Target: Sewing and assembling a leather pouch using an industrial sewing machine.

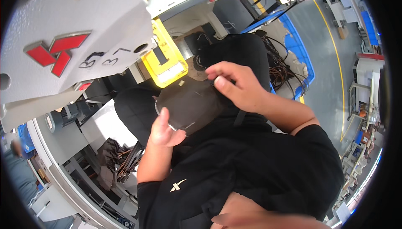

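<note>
A dark brown, flat sheet-like piece [194, 103] with thin pale lines along its near left edge lies over my lap. My left hand [164, 131] grips that edge, thumb on top; its other fingers are mostly hidden under the piece. Over the far right side of the piece is my right hand [238, 87], its thumb and fingers apart and nothing visible between them. Whether the right fingertips touch the piece I cannot tell. A small pale scrap [181, 83] rests near the far edge of the piece.
A white machine head [104, 15] with a red emblem fills the upper left. Beyond my lap sits a yellow tray [158, 36]. A blue bin [307, 57] with dark cords stands at the right. More dark strips [121, 162] lie at the lower left.
</note>
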Tool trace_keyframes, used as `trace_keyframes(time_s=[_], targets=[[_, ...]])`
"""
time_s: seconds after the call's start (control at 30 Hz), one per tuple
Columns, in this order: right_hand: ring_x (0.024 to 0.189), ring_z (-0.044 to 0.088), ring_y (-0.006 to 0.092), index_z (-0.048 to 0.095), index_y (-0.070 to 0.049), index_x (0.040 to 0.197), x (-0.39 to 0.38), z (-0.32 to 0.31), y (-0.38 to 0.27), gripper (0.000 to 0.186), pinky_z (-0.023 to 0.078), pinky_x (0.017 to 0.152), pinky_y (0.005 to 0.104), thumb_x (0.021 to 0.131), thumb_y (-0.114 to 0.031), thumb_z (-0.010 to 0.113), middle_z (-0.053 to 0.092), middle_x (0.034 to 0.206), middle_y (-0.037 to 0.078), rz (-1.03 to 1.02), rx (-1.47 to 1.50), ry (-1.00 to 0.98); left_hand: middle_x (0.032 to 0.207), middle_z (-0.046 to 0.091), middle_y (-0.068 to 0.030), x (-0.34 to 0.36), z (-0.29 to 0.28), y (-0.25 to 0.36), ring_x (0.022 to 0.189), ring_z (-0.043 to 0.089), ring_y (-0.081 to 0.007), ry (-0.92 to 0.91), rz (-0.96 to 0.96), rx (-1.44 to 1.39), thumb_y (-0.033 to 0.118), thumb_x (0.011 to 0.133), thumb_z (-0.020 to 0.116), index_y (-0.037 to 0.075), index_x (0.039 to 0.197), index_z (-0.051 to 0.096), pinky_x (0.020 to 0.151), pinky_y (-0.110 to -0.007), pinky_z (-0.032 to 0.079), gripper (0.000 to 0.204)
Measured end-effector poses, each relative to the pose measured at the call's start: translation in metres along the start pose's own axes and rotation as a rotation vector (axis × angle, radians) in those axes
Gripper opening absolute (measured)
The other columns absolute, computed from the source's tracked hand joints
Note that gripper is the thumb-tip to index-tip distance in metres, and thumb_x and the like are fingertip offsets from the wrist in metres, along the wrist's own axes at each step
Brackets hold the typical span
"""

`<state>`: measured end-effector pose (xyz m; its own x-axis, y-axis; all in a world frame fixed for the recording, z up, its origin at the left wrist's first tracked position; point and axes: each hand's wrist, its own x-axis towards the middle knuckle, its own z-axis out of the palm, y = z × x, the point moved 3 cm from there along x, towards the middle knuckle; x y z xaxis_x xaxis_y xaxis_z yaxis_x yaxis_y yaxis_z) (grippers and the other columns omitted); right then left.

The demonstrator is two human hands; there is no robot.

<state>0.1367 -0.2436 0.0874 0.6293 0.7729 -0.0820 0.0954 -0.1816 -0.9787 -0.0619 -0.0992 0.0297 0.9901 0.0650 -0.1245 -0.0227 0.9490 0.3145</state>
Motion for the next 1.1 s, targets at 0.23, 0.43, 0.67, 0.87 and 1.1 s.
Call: trace_keyframes(time_s=[0.23,0.43,0.67,0.87,1.1], targets=[[0.078,0.066,0.0383,0.067,-0.003,0.082,0.006,0.011,0.003,0.028,0.051,0.07,0.047,0.095,-0.028,0.066,0.066,0.08,0.016,-0.195,-0.332,0.023,0.149,0.052,-0.0189,0.007,0.019,-0.004,0.135,0.054,-0.0346,0.117,-0.029,0.321,0.036,0.078,0.089,-0.007,0.151,0.035,0.117,-0.053,0.039,0.1],[0.09,0.067,0.0374,0.067,-0.002,0.094,0.008,0.009,0.0,0.029,0.052,0.079,0.0472,0.089,-0.03,0.068,0.069,0.095,0.016,-0.205,-0.549,-0.111,0.121,0.071,-0.0126,0.014,0.015,-0.002,0.113,0.065,-0.0184,0.369,0.141,0.715,0.009,0.1,0.065,-0.006,0.123,0.065,0.105,-0.035,0.046,0.028],[0.104,0.067,0.038,0.068,0.004,0.113,0.042,0.038,-0.004,0.068,0.053,0.089,0.0432,0.085,-0.058,0.074,0.071,0.109,0.021,-0.429,-0.161,-0.886,0.073,0.055,0.005,0.025,0.048,0.029,0.065,0.043,-0.005,-0.149,-0.121,1.41,0.011,0.09,0.071,-0.001,0.083,0.064,0.058,-0.025,0.032,0.015],[0.074,0.067,0.0403,0.071,0.001,0.079,0.058,0.018,-0.017,0.041,0.05,0.067,0.0479,0.076,-0.039,0.08,0.068,0.071,0.02,-0.503,-0.347,-0.793,0.07,0.057,-0.0039,0.021,0.04,0.055,0.065,0.048,-0.01,0.115,-0.129,1.38,0.021,0.092,0.073,-0.003,0.083,0.064,0.06,-0.027,0.04,0.027],[0.061,0.061,0.0399,0.064,0.004,0.07,0.046,0.03,-0.031,0.05,0.045,0.059,0.048,0.08,-0.042,0.08,0.06,0.061,0.02,-0.315,-0.303,-1.035,0.077,0.06,-0.0128,0.04,0.066,0.039,0.07,0.058,-0.03,-0.122,0.228,1.612,0.01,0.085,0.071,0.0,0.082,0.065,0.064,-0.036,0.045,0.012]])
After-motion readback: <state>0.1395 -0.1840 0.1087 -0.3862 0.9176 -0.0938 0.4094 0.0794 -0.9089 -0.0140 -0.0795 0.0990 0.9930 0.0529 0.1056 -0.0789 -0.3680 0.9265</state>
